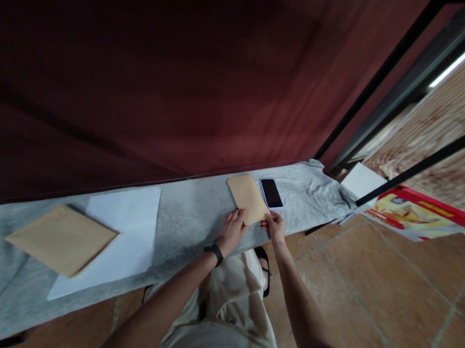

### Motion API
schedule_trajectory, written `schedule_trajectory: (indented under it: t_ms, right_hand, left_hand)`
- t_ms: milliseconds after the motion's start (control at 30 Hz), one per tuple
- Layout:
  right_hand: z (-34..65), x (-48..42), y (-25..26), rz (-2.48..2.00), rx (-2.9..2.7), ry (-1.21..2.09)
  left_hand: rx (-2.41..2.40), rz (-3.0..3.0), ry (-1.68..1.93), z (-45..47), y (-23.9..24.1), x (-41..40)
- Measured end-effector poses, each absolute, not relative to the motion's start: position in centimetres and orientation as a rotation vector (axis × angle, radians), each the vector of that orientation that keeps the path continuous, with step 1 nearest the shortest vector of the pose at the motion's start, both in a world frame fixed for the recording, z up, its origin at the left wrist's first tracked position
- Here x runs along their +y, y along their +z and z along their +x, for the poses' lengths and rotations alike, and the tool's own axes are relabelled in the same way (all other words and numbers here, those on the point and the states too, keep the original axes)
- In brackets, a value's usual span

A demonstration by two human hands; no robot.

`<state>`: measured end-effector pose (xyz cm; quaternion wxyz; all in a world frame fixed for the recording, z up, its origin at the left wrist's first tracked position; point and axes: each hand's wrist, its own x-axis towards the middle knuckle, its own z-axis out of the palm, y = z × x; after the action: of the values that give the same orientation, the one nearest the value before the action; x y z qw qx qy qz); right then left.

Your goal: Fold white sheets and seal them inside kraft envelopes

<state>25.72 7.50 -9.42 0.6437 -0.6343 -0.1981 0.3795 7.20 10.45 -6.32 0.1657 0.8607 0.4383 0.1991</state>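
A small brown paper envelope [247, 197] lies slightly turned on the grey cloth in front of me. My left hand [232, 230], with a dark band on its wrist, grips the envelope's near left corner, fingers on top and thumb at the near edge. At the near right corner, my right hand [274, 225] pinches the paper between thumb and curled fingers. Just right of the envelope, a phone [272, 193] with a dark screen and pale case lies flat, close beyond my right hand.
A grey cloth [187, 215] covers the long narrow bench. To the left, larger brown envelopes [62, 238] partly overlap white paper sheets [139, 219]. A dark red curtain [170, 93] hangs behind. Black metal bars [386, 76] and a red-yellow box [416, 213] are at right.
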Motion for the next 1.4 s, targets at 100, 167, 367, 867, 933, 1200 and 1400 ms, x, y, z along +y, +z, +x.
schedule_trajectory:
  t_ms: [100, 167, 367, 867, 933, 1200, 1400]
  right_hand:
    - [25.8, 7.7, -9.3, -1.469, -0.455, 0.864]
    - [25.8, 7.9, -9.3, -1.488, -0.461, 0.862]
    - [25.9, 8.1, -9.0, -1.54, -0.494, 0.858]
    - [25.2, 7.6, -7.9, -1.581, -0.554, 0.823]
    - [24.9, 7.1, -8.0, -1.577, -0.56, 0.788]
    - [23.7, 4.9, -9.1, -1.718, -1.125, 0.494]
    - [23.6, 5.6, -9.9, -1.736, -1.316, 0.473]
  left_hand:
    - [1.308, 2.404, 0.542, 8.1, -6.1, 11.0]
    - [1.324, 2.353, 0.534, 8.3, -6.0, 11.2]
    - [1.267, 2.189, 0.603, 8.8, -6.0, 11.9]
    - [1.36, 2.12, 0.689, 8.3, -6.2, 14.2]
    - [1.381, 2.154, 0.704, 7.8, -5.5, 16.8]
    - [1.39, 2.314, 0.561, 8.9, -3.8, 29.1]
    - [1.447, 2.335, 0.382, 12.7, -4.6, 33.6]
